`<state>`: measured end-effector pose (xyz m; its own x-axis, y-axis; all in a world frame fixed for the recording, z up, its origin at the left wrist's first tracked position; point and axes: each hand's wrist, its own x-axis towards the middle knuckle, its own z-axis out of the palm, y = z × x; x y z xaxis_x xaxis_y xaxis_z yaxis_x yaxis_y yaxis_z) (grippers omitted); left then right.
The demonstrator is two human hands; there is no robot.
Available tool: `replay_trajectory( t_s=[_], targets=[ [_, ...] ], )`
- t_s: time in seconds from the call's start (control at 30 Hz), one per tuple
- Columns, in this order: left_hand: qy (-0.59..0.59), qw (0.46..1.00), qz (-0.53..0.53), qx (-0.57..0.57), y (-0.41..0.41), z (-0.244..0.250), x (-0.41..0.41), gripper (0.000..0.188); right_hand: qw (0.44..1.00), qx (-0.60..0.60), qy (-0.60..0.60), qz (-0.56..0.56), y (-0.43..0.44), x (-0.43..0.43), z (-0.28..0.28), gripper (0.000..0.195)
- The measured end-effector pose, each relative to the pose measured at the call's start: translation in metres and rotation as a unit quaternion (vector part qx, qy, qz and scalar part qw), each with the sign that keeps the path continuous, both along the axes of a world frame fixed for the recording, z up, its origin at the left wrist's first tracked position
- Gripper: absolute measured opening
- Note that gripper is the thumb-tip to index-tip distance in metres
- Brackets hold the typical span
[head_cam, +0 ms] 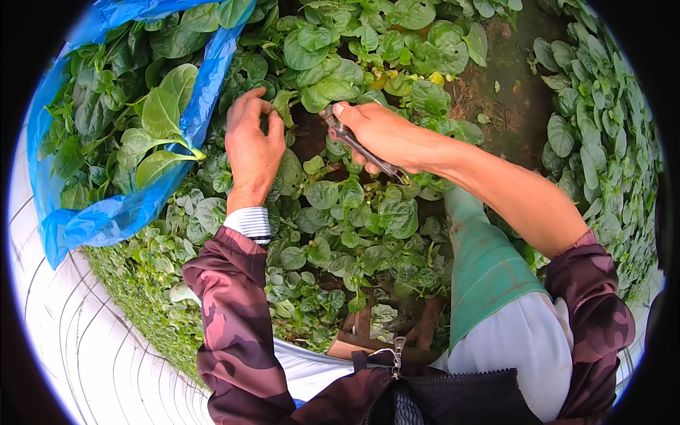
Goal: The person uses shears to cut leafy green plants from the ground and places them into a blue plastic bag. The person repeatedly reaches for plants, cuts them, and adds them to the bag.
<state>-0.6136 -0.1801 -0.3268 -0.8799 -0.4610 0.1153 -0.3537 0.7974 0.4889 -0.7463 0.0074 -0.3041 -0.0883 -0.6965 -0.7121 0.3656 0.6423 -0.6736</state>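
My right hand (380,133) grips a pair of pruning shears (353,141) with dark handles and a red part near the pivot. Their blades point up-left, against broad green leaves (332,87), which partly hide the tips. To the left, my left hand (255,143) reaches into the leafy crop with bent fingers. Its thumb and forefinger come close to a curled green leaf (285,103); whether they pinch it, I cannot tell. Beside that hand stands a blue plastic bag (212,79), filled with cut leaves. A cut leafy sprig (178,141) lies over the bag's near edge.
Low leafy plants (382,218) spread below my hands, with another row (595,127) at the right. Bare soil (499,90) runs between. My leg in a green covering (483,260) is at the right; a wooden frame (361,342) sits below. White sheeting (106,329) borders the left.
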Motion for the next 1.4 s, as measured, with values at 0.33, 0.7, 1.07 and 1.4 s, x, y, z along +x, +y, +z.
replay_trajectory(
  t_s=[0.33,0.7,1.07,1.4],
  targets=[
    [0.116,0.916,0.11,0.367,-0.019,0.012,0.006,0.007,0.994,-0.005,-0.108,0.012,0.008,0.005,0.009,0.062],
    [-0.173,0.982,-0.029,0.073,-0.019,0.031,-0.031,0.049,0.99,0.023,-0.137,-0.024,-0.013,-0.004,0.002,0.054],
    [-0.406,0.902,-0.048,-0.142,-0.009,0.025,-0.041,0.047,0.987,0.042,-0.149,-0.043,-0.019,0.003,0.005,0.058],
    [-0.196,0.97,-0.051,-0.135,-0.009,0.027,0.012,0.025,0.991,0.011,-0.128,-0.022,0.003,0.009,0.013,0.06]
  ],
)
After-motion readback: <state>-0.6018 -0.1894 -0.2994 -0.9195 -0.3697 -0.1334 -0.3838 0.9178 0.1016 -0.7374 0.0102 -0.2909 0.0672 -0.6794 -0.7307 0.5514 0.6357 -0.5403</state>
